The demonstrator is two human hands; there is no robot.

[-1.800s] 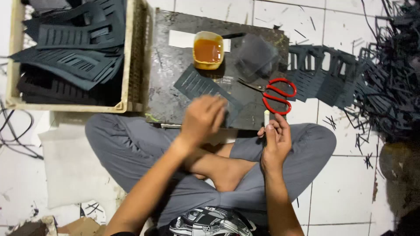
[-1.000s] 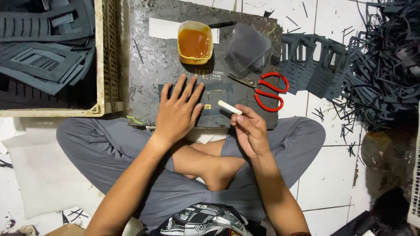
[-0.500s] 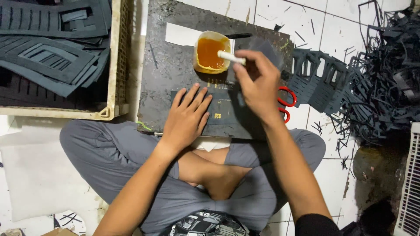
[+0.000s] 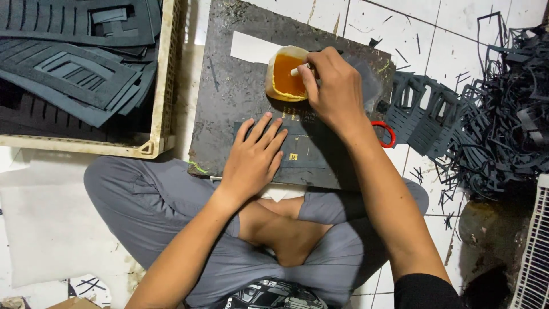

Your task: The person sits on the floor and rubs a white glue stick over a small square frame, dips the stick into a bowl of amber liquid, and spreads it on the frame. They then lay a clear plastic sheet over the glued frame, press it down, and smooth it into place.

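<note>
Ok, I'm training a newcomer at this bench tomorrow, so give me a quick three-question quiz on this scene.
1. True or false: the right hand holds a white stick in the cup of orange liquid.
2. What does the left hand press flat on the board? A) scissors B) a dark sheet C) a crate
3. Fill in: the crate of dark cut-outs sits on the person's ____ side.

Key: 1 true; 2 B; 3 left.

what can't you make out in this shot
Head view only:
- Scissors: just a red handle loop shows; right hand and forearm cover the rest.
- White stick: its tip is sunk in the orange cup.
- Dark piece: partly under left hand.
- Crate: cut off by the top and left edges.
</note>
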